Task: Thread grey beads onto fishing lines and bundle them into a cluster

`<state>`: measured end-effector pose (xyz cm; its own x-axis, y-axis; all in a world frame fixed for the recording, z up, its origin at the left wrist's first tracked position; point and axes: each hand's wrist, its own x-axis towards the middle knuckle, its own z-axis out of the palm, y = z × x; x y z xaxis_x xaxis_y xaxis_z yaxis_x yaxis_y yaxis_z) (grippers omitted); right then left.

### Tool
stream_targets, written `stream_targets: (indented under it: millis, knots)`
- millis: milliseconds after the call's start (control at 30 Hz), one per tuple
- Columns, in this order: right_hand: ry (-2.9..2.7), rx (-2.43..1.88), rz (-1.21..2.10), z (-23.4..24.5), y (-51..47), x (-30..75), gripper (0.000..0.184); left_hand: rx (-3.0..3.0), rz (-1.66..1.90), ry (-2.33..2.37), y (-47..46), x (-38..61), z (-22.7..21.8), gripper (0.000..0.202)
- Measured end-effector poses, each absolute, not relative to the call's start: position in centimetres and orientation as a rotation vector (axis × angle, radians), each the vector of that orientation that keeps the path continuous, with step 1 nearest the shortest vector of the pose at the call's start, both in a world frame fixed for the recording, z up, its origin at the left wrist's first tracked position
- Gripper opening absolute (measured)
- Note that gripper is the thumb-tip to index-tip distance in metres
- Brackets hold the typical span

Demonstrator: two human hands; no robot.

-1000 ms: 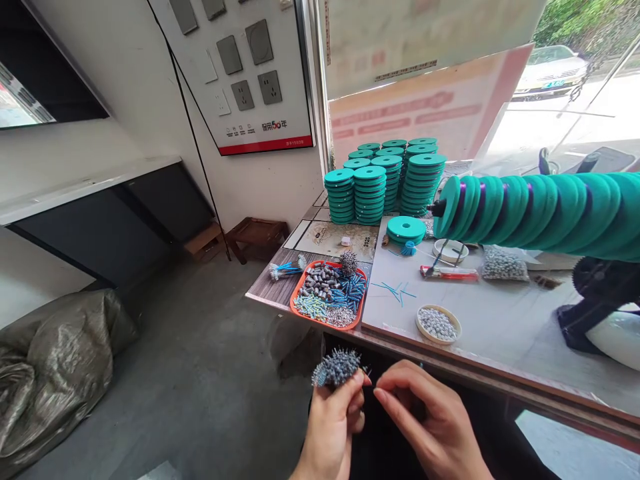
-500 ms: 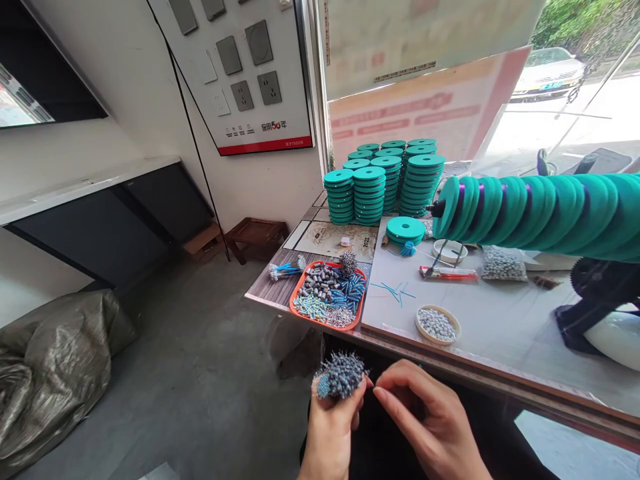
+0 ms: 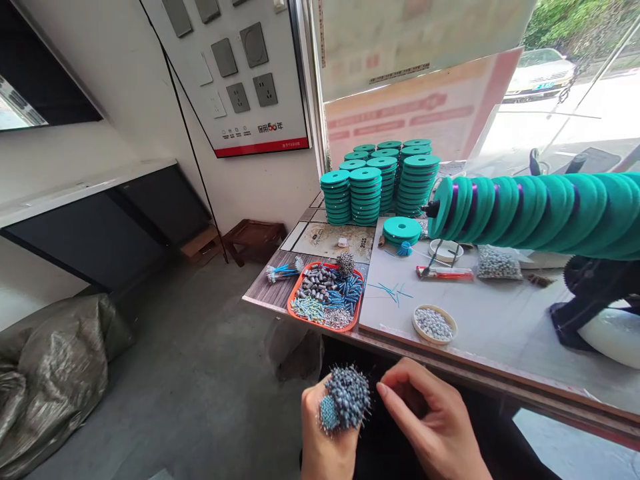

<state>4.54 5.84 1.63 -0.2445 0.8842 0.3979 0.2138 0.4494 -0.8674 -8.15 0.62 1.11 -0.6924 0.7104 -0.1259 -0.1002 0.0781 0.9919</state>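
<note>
My left hand (image 3: 330,443) is closed around a bundle of thin pieces with grey bead-like heads (image 3: 351,398). Fine pale wire-like ends stick out around the heads. Within the same grip, a tight cluster of light blue ends (image 3: 328,413) shows beside the grey ones. Just right of the bundle, my right hand (image 3: 425,420) has its thumb and forefinger pinched together, apart from the bundle. Anything between those fingertips is too small to make out. Beyond my hands lies an orange tray (image 3: 296,293) with blue ribbed pieces, grey weights and small metal bits in heaps.
A shallow round dish (image 3: 434,325) of grey beads sits near the table edge. Thin blue sticks (image 3: 393,292), a red-and-white packet (image 3: 445,273) and a bag of beads (image 3: 497,263) lie behind. Green foam spools (image 3: 365,200) stand stacked; more fill a horizontal rod (image 3: 540,213).
My left hand has turned and lowered slightly, so the bundle's heads face me more fully. The gap between the bundle and my right fingertips is wider.
</note>
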Motion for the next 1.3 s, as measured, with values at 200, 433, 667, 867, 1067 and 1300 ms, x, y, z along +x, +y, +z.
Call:
stream_targets:
  millis: [200,433,667,867,1067,1300]
  knots:
    - [-1.791,-0.931,0.887,1.2,5.7,4.7,0.019,0.616,1.576,1.651,1.5,-7.5,3.3,0.028]
    - [-1.852,-0.970,0.678,1.0,6.0,5.0,0.022,0.516,1.650,1.648,1.4,-7.8,2.0,0.026]
    - [-2.200,-0.779,0.446,1.4,6.1,4.5,0.019,0.449,1.642,1.615,1.5,-8.7,2.0,0.034]
    - [-2.177,-0.732,0.405,0.8,5.6,4.2,0.024,0.703,1.653,1.741,2.7,-11.2,4.8,0.033]
    - [-2.056,-0.778,0.667,1.2,5.7,4.8,0.019,1.671,1.200,2.187,10.3,-15.9,8.7,0.008]
    - [-2.043,-0.757,0.708,1.2,5.7,4.6,0.017,1.825,0.818,2.301,19.6,-17.6,9.3,0.009]
